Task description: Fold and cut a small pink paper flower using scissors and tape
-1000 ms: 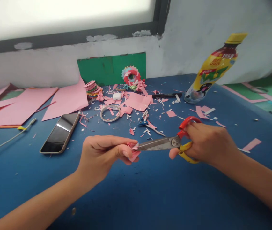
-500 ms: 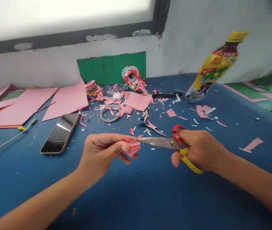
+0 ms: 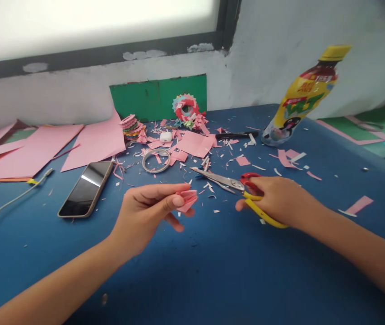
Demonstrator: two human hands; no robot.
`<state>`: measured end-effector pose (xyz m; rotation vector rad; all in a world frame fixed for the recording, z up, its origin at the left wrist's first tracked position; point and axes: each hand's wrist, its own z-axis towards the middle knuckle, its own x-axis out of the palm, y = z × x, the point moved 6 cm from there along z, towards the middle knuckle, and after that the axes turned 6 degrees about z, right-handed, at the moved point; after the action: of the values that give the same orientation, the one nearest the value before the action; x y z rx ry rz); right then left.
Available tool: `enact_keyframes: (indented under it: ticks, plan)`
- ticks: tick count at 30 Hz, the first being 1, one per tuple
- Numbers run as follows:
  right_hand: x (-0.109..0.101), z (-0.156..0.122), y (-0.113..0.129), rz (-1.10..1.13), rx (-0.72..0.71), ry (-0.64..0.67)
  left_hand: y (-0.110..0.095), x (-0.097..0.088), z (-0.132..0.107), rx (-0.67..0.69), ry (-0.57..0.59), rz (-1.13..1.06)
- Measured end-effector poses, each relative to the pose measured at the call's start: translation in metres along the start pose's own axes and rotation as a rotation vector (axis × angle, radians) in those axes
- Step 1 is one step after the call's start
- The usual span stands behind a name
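Observation:
Between the thumb and fingers of my left hand (image 3: 151, 212) is a small folded piece of pink paper (image 3: 188, 201), its layered edges facing right. My right hand (image 3: 280, 198) is closed around the red and yellow handles of a pair of scissors (image 3: 234, 184). The blades point left and slightly up, apart from the paper and just above it. Small white and pink paper scraps (image 3: 209, 186) lie on the blue table beneath the blades.
A phone (image 3: 85, 188) lies left, beside a white cable (image 3: 9, 201). Pink sheets (image 3: 43, 151), a tape roll (image 3: 156, 160), an earbud case (image 3: 165, 136), a black pen (image 3: 236, 135) and a paper ring (image 3: 185, 108) sit farther back. A yellow-labelled bottle (image 3: 302, 101) stands right.
The scissors have moved up and away from the pink paper, their tips no longer at its edge. A few small scraps now show below my hands. My left hand still holds the paper.

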<state>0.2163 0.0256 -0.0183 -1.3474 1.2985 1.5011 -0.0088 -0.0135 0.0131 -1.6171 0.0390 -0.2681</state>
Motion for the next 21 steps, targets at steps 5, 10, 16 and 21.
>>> enact_keyframes:
  ticks: [5, 10, 16, 21]
  plan:
    - [-0.002, 0.003, -0.008, -0.063, 0.032, -0.071, 0.001, 0.001, 0.000, -0.046, 0.015, 0.059]
    - [0.001, 0.005, -0.015, 0.018, 0.067, -0.019, 0.004, 0.001, 0.003, -0.094, 0.001, 0.122]
    - [-0.003, 0.006, -0.010, 0.188, -0.030, -0.047, 0.007, -0.001, 0.003, -0.119, 0.003, 0.146]
    - [-0.003, 0.005, -0.009, 0.211, -0.033, -0.057, 0.009, -0.004, 0.004, -0.138, 0.011, 0.229]
